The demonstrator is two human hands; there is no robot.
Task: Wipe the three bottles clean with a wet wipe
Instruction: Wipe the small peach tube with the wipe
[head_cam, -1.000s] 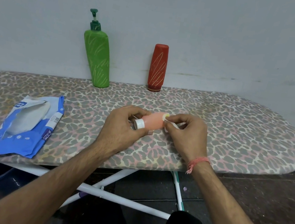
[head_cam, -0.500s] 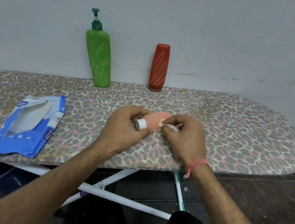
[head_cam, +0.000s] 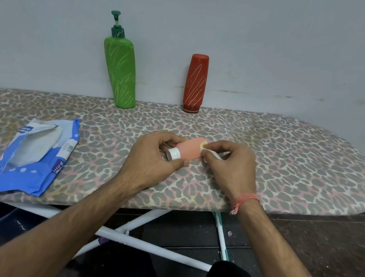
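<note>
Just above the near middle of the ironing board (head_cam: 290, 167), the left hand (head_cam: 150, 157) has its grip curled round the pink bottle (head_cam: 189, 150) while the right hand (head_cam: 229, 166) pinches the wet wipe (head_cam: 212, 153) against its far end, so best rotate it steadily, before the green pump bottle (head_cam: 120, 73) and red bottle (head_cam: 196, 82) at the far wall.

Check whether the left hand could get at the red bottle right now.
Probably not yet: the left hand grips the pink bottle while the right hand wipes it. The path itself looks free; the red bottle stands upright by the wall, nothing between.
</note>
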